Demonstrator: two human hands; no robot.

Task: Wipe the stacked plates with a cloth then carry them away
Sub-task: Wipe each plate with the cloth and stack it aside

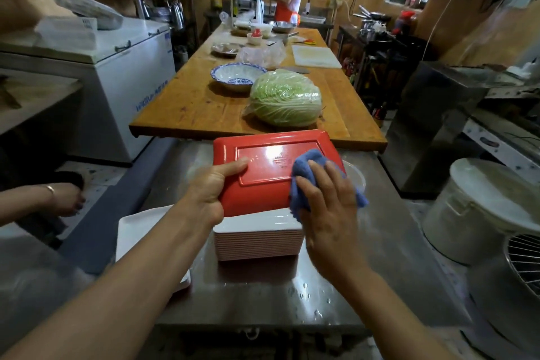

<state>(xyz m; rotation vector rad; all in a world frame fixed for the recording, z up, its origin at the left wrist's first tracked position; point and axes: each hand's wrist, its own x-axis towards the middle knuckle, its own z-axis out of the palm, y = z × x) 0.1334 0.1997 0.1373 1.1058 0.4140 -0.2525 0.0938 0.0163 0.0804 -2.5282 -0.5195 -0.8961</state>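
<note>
Wet steel counter, wooden table beyond; left hand grip clamps red plate, right hand presses cloth.

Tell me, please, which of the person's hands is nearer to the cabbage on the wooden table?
Right. The right hand presses the blue cloth almost directly below the cabbage; the left hand grips the red plate farther left.
</note>
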